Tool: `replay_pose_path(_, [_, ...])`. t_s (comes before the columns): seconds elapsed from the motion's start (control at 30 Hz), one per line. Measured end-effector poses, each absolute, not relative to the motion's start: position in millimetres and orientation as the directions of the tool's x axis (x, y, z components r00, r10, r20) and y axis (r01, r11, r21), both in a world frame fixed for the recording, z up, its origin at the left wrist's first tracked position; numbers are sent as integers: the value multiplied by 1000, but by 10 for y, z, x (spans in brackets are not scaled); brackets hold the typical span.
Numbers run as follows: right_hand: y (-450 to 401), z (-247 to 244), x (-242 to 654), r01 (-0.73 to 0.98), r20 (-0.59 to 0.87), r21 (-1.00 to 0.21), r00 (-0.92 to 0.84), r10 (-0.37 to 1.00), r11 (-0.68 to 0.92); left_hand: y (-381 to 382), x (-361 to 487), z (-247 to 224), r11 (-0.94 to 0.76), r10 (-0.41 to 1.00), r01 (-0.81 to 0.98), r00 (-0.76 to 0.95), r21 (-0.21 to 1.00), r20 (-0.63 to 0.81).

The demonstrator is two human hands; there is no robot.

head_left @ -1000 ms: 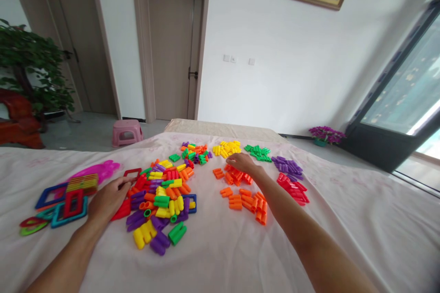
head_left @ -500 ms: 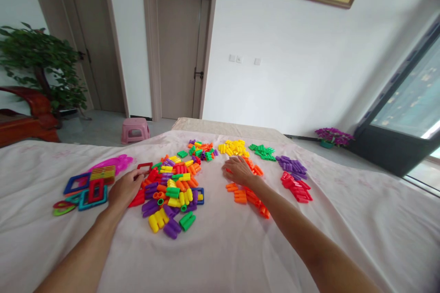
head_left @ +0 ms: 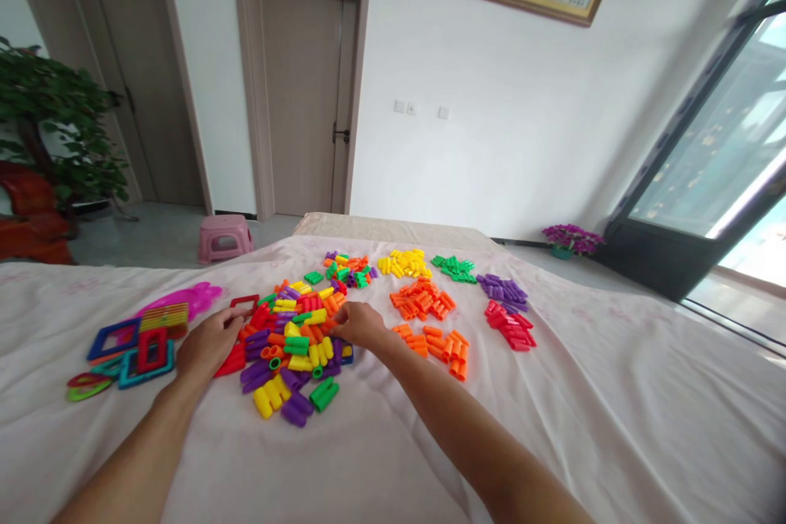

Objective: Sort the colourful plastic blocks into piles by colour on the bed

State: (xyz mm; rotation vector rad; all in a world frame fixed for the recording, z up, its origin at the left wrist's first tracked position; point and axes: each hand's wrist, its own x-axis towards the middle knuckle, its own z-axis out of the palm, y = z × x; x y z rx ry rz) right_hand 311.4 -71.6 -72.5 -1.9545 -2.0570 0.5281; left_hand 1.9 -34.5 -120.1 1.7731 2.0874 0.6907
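A mixed heap of colourful plastic tube pieces (head_left: 300, 344) lies on the pale cloth. At its left edge my left hand (head_left: 209, 340) rests beside red pieces, its fingertips bent; whether they grip anything is hard to see. My right hand (head_left: 357, 322) reaches the heap's right side, thumb and fingers pinched together at orange pieces, the contact too small to make out. Right of it are orange pieces (head_left: 422, 300), with more orange ones (head_left: 458, 348) nearer. Yellow (head_left: 405, 264), green (head_left: 454, 268), purple (head_left: 502, 291) and red pieces (head_left: 509, 326) form separate piles.
Square magnetic frames (head_left: 146, 356) and a bright pink item (head_left: 200, 300) lie at the left. A smaller mixed pile (head_left: 350, 269) is behind the heap. Beyond the cloth-covered surface (head_left: 381, 458) stand a pink stool (head_left: 225, 237) and purple flowers (head_left: 572, 239).
My right hand has moved left from the orange pieces to the mixed heap, uncovering the orange pile. The camera view has shifted slightly right. My left hand stays at the heap's left edge.
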Motion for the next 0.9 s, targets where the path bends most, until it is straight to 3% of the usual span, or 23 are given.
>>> replay_pose_path(0.1, [-718, -737, 3307, 831, 14, -556, 0, 1000, 8, -343, 19, -1209, 110, 980, 826, -183, 554, 79])
replay_pose_path(0.2, [-738, -727, 3646, 805, 137, -593, 125, 983, -20, -326, 18, -1239, 99, 978, 826, -184, 555, 99])
replay_pose_path(0.47, [-762, -560, 4234, 875, 262, -424, 366, 893, -234, -291, 9, -1286, 116, 974, 834, -202, 540, 103])
replay_pose_path(0.57, [-759, -618, 4027, 901, 275, -421, 239, 931, -106, -279, -1, -1299, 115, 974, 833, -201, 541, 103])
replay_pose_path(0.77, [-588, -891, 3409, 876, 243, -381, -213, 946, 295, -255, -12, -1334, 118, 971, 848, -207, 516, 118])
replay_pose_path(0.9, [-469, -960, 3273, 877, 215, -329, -291, 932, 350, -257, -11, -1338, 105, 973, 836, -199, 538, 119])
